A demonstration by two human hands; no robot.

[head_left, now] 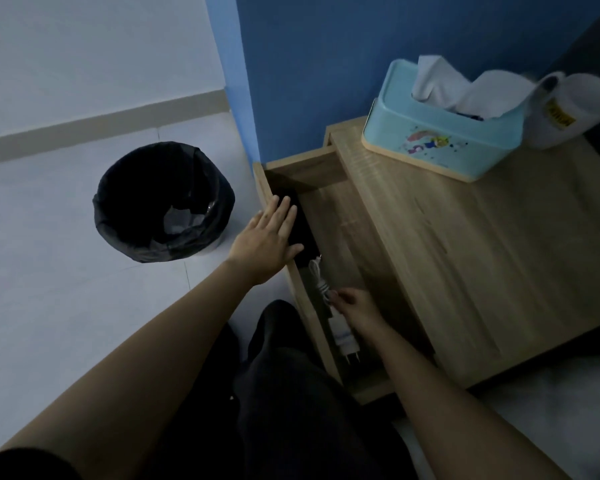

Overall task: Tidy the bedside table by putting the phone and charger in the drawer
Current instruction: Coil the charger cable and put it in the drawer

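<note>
The drawer (pixel 329 216) of the wooden bedside table (pixel 465 258) is pulled out to the left. The left hand (pixel 267 240) is flat, with its fingers straight and close together. It lies on the front edge of the drawer and reaches over a dark thing inside, at the far end. That dark thing may be the phone, but it is too dark there to tell. The right hand (pixel 357 306) is down in the near part of the drawer. Its fingers are pinched on the white cord of the charger (pixel 342 332). The charger lies in the drawer along the front wall, with its plug pins pointing near. The cord is wound up in a small bundle. The two hands are apart. On the table top, at the far side, stands a light blue tissue box (pixel 444 133) beside a white roll (pixel 568 109). A black bin (pixel 163 202) stands on the floor to the left.
</note>
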